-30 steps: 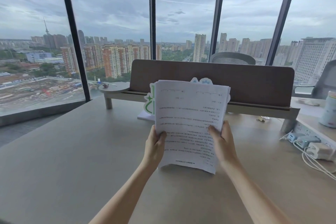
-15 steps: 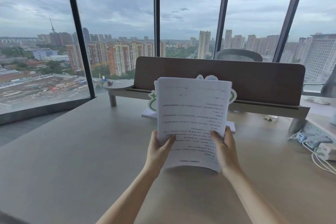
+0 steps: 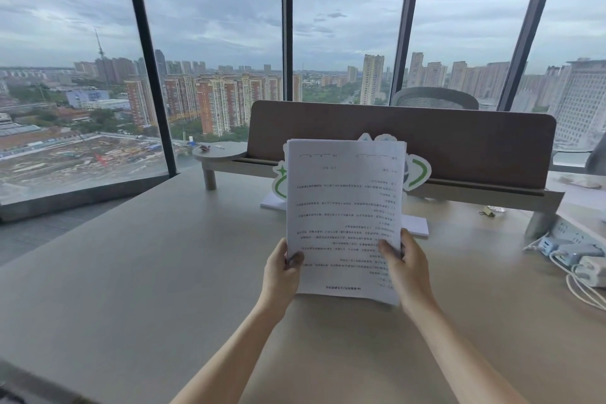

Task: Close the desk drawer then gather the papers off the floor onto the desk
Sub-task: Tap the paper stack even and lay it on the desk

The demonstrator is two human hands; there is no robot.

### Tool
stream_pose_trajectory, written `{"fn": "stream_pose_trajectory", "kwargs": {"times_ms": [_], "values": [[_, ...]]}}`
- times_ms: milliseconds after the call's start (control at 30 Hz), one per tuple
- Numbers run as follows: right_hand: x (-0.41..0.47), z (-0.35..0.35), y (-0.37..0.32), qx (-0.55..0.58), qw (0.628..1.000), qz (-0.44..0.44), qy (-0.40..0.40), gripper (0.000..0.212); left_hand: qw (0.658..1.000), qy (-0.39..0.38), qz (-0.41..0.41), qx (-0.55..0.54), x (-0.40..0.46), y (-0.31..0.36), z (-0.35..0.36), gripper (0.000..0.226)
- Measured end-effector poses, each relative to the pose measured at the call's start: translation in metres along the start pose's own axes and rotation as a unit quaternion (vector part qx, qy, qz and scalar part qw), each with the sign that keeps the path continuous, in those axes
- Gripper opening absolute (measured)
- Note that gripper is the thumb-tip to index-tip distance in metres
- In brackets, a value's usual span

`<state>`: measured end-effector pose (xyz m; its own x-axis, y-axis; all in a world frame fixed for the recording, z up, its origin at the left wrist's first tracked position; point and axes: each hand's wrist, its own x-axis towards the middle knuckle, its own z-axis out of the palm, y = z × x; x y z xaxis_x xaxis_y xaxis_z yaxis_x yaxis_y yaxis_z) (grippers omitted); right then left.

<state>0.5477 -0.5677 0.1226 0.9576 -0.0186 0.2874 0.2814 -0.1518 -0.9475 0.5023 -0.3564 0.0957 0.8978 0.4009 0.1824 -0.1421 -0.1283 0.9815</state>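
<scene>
We held the papers (image 3: 344,216) upright over the desk (image 3: 131,272), just past centre toward 12 o'clock, a thin stack of white printed sheets whose bottom edge stood close above the smooth, matte beige top; whether it touched we could not tell. Our left hand (image 3: 282,272) pinched the lower left edge, thumb on the front, and our right hand (image 3: 406,269) gripped the lower right edge the same way. Compared with half a second earlier the stack stood squarer and straighter, its right side no longer leaning, and both hands sat nearer the bottom corners. Behind the sheets at 12 o'clock a white-and-green cut-out card (image 3: 414,172) peeked out on both sides, standing on a flat white pad (image 3: 416,223). At 3 o'clock lay a white power strip (image 3: 570,236) with pale blue plugs and looping white cables. Further back rose a brown, felt-like divider panel (image 3: 459,144) with rounded corners, and beyond it tall windows (image 3: 210,43) with dark frames
</scene>
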Motion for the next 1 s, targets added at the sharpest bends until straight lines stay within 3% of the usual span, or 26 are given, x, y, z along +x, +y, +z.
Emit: {"fn": "stream_pose_trajectory", "kwargs": {"times_ms": [367, 600, 733, 1000], "values": [[-0.014, 0.039, -0.020, 0.073, 0.996, 0.037, -0.022, 0.024, 0.997, 0.068, -0.032, -0.030, -0.012, 0.005, -0.026, 0.022], [-0.026, 0.074, -0.037, 0.094, 0.993, 0.032, -0.061, 0.037, 0.989, 0.140, -0.048, -0.017, -0.022, 0.011, -0.067, 0.018], [-0.020, 0.099, -0.052, 0.079, 0.988, 0.048, -0.122, 0.035, 0.984, 0.169, -0.059, 0.018, -0.015, 0.014, -0.098, 0.016], [0.010, 0.170, -0.059, 0.012, 0.954, 0.144, -0.263, 0.030, 0.967, 0.208, -0.111, 0.092, 0.013, 0.010, -0.177, 0.036]]}}
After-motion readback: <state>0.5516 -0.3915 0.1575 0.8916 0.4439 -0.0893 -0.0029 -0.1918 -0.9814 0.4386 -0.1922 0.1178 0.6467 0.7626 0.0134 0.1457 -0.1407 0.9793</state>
